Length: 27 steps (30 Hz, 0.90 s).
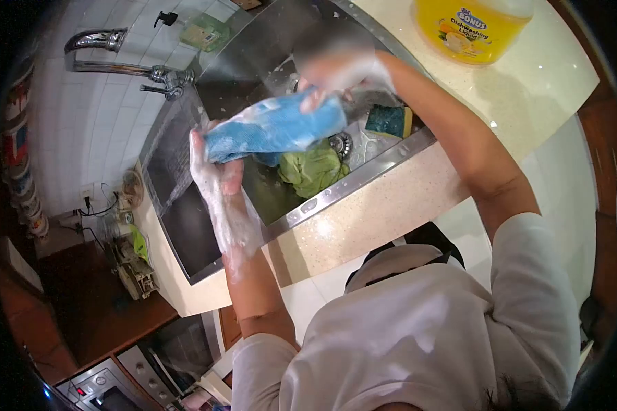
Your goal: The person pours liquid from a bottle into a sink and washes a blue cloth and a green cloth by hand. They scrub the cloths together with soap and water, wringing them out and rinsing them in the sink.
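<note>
A soapy blue cloth [275, 127] is stretched between my two hands above the sink [363, 177]. My left hand [211, 163], coated in suds, grips its left end with the fingers around the fabric. At the other end, my right hand [337, 74] is closed on the cloth and partly smeared by motion and foam. Below the cloth a wet green cloth [312, 168] lies crumpled in the basin beside the metal drain [341, 143]. A green and yellow sponge [388, 121] rests near the front right wall of the basin.
A chrome faucet [116, 67] comes out of the tiled wall at the left. A clear soap bottle [206, 32] with a black pump stands behind the sink. On the pale counter [528, 82], a yellow dishwashing liquid container [469, 31] stands at the back right.
</note>
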### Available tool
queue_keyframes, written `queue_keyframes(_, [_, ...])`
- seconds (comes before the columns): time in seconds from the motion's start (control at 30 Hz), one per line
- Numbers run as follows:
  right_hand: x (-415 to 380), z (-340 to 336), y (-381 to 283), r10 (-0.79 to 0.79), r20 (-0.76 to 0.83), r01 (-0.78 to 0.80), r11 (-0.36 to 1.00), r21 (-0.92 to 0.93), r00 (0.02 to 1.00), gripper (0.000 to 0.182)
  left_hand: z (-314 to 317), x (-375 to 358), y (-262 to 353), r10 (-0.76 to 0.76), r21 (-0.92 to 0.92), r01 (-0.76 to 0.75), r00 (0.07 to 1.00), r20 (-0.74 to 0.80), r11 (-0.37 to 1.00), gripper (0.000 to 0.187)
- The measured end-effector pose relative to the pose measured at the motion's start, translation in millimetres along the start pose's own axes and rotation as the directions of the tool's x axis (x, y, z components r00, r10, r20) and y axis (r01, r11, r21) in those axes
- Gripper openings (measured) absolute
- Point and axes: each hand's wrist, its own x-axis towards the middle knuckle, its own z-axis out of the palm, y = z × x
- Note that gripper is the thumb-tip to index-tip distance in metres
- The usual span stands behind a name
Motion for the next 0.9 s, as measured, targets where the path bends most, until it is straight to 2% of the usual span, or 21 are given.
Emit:
queue_keyframes(0.07, [12.7,4.4,9.8,-0.163,-0.460,0.295,0.927,0.232,0.873,0.037,10.6,5.2,-20.5,-0.020,-0.064,0.009,0.985,-0.174,0.998,0.042])
queue_keyframes(0.1, [34.8,20.1,-3.4,-0.261,-0.613,0.215,0.965,-0.150,0.746,0.034,13.4,14.3,-35.9,-0.039,-0.064,0.027,0.982,-0.186,0.998,0.038])
queue_keyframes(0.17, [38.9,59.9,-84.1,-0.316,-0.289,0.069,0.774,-0.630,0.904,0.028,57.0,13.6,-61.7,-0.012,0.040,0.029,0.927,-0.375,0.999,0.034])
queue_keyframes(0.2, [70.0,107.2,-88.2,-0.344,-0.511,0.173,0.920,-0.353,0.787,0.026,71.0,17.7,-69.8,0.039,0.143,0.048,0.836,-0.548,0.989,0.031])
queue_keyframes(0.23, [72.6,100.2,-79.8,-0.341,-0.511,0.171,0.921,-0.350,0.789,0.026,53.0,44.2,-79.8,0.035,0.141,0.052,0.835,-0.549,0.989,0.031])
queue_keyframes(0.27, [78.3,80.8,-65.0,-0.401,-0.527,0.158,0.881,-0.446,0.749,0.025,16.9,81.4,-92.1,-0.322,-0.170,0.372,0.909,0.264,0.912,0.032])
queue_keyframes(0.3, [87.5,59.3,-47.3,-0.462,-0.534,0.142,0.834,-0.533,0.708,0.024,-4.2,97.3,-96.8,-0.211,-0.109,0.740,0.325,0.922,0.664,0.033])
queue_keyframes(0.33, [94.3,39.9,-33.7,-0.526,-0.530,0.122,0.777,-0.618,0.665,0.023,-2.7,89.0,-92.8,-0.207,-0.121,0.737,0.337,0.918,0.665,0.033])
queue_keyframes(0.4, [83.5,24.4,-34.8,-0.592,-0.513,0.099,0.708,-0.699,0.621,0.024,31.6,61.2,-78.3,-0.219,0.143,0.191,0.951,0.218,0.971,0.028])
queue_keyframes(0.43, [63.1,21.9,-44.9,-0.505,-0.593,0.031,0.777,-0.628,0.627,0.024,59.3,51.0,-82.1,-0.225,-0.184,0.217,0.974,-0.025,0.959,0.026])
queue_keyframes(0.47, [48.9,28.5,-54.4,-0.407,-0.662,-0.037,0.836,-0.548,0.629,0.025,53.6,47.3,-83.9,-0.227,-0.194,0.217,0.974,-0.029,0.957,0.026])
queue_keyframes(0.57, [80.0,96.2,-65.0,-0.255,-0.534,-0.161,0.774,-0.613,0.806,0.027,14.4,45.7,-90.3,-0.296,0.564,0.156,0.940,0.167,0.811,0.029])
queue_keyframes(0.63, [59.9,75.0,-50.0,-0.639,-0.403,0.209,0.665,-0.717,0.655,0.032,-10.9,37.5,-88.2,-0.405,0.895,-0.036,0.883,0.237,0.445,0.038])
queue_keyframes(0.67, [53.9,47.4,-25.8,-0.454,-0.512,0.068,0.792,-0.607,0.729,0.036,-14.1,33.8,-83.0,-0.456,0.961,-0.170,0.853,0.254,0.217,0.043])
queue_keyframes(0.7, [47.4,18.3,0.0,-0.248,-0.596,-0.089,0.874,-0.477,0.764,0.040,25.3,4.5,-72.7,-0.434,0.645,0.294,0.899,0.064,0.705,0.043])
queue_keyframes(0.73, [41.6,11.5,20.6,-0.043,-0.693,-0.138,0.969,-0.205,0.720,0.043,64.4,-26.6,-62.8,-0.526,-0.050,0.524,0.846,-0.089,0.850,0.043])
queue_keyframes(0.77, [41.3,9.7,33.7,0.174,-0.723,-0.165,0.983,0.085,0.668,0.048,42.3,-26.0,-66.8,-0.544,0.160,0.540,0.839,-0.020,0.826,0.049])
queue_keyframes(0.8, [41.9,8.4,28.6,0.160,-0.734,-0.163,0.984,0.068,0.660,0.048,19.9,-21.3,-70.7,-0.569,0.362,0.519,0.821,0.040,0.774,0.055])
queue_keyframes(0.83, [41.8,12.7,19.1,0.207,-0.582,-0.101,0.973,0.209,0.787,0.053,32.9,-22.9,-56.4,-0.655,0.714,0.460,0.756,-0.003,0.528,0.061])
queue_keyframes(0.87, [44.1,16.6,8.9,0.215,-0.400,-0.067,0.933,0.354,0.891,0.058,28.6,-14.3,-55.7,-0.646,0.713,0.451,0.763,0.004,0.537,0.061])
queue_keyframes(0.9, [48.2,14.7,-5.4,0.156,-0.306,-0.083,0.968,0.237,0.939,0.077,20.7,1.3,-58.1,-0.435,0.825,0.120,0.886,0.162,0.553,0.059])
